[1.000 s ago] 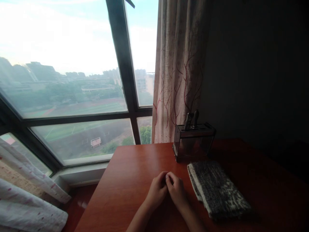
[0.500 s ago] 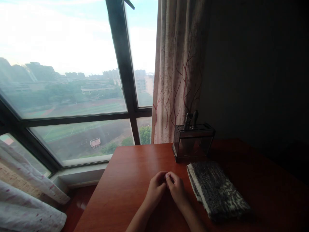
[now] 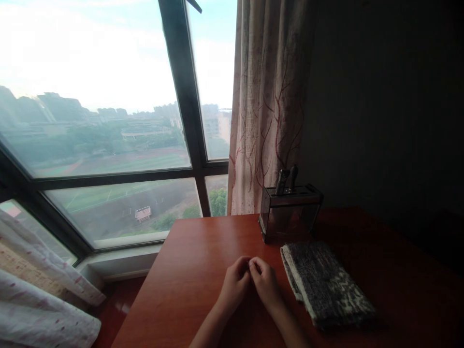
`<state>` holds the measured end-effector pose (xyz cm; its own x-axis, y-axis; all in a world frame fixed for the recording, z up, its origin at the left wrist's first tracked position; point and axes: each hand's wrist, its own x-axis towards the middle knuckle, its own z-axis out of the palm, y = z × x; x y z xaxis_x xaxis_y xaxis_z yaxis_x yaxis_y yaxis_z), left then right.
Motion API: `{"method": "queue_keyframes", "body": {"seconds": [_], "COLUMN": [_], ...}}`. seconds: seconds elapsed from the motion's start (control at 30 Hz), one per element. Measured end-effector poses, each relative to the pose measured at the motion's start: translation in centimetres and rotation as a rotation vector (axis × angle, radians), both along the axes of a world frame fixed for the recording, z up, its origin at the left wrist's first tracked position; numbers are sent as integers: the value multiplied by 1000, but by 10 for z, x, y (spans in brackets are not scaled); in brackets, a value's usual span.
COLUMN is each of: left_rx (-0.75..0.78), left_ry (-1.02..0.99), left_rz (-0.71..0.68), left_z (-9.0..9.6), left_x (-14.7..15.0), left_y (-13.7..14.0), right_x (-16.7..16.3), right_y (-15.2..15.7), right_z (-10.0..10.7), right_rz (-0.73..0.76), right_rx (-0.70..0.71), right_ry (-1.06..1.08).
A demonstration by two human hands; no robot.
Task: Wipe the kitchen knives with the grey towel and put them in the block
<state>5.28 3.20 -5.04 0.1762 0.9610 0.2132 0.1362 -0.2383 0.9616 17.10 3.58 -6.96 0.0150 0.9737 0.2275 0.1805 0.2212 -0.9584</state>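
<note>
My left hand rests on the reddish-brown wooden table with its fingers curled closed. Against its fingertips lean those of my right hand, which is also closed. Nothing shows between the two hands, though the palms are turned out of sight. A folded dark grey and cream patterned cloth lies to the right of my right hand, apart from it. Behind the cloth stands a knife block with clear sides and a dark frame; two dark handles stick up from its top.
A curtain with red branch patterns hangs behind the table, beside a large dark-framed window. Another pale curtain reaches into the lower left. The table's left edge drops to a dark red floor. The right side is in deep shadow.
</note>
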Motion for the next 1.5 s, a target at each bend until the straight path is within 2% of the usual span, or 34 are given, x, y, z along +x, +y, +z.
{"method": "queue_keyframes", "body": {"seconds": [0.57,0.9,1.17,1.5], "left_rx": [44,40,-8,-34], "left_ry": [95,83,28,-5], "left_rz": [12,10,13,-17], "left_z": [3,9,6,4], "left_x": [2,2,0,0], "left_y": [-5,-5,-3,-1], "right_x": [-1,-2,1,2], "right_y": [-1,-1,1,1], "right_z": [3,3,5,5], "right_rz": [32,60,63,59], "right_rx": [-4,-17,-81,-67], "right_ry": [-3,79,215,198]}}
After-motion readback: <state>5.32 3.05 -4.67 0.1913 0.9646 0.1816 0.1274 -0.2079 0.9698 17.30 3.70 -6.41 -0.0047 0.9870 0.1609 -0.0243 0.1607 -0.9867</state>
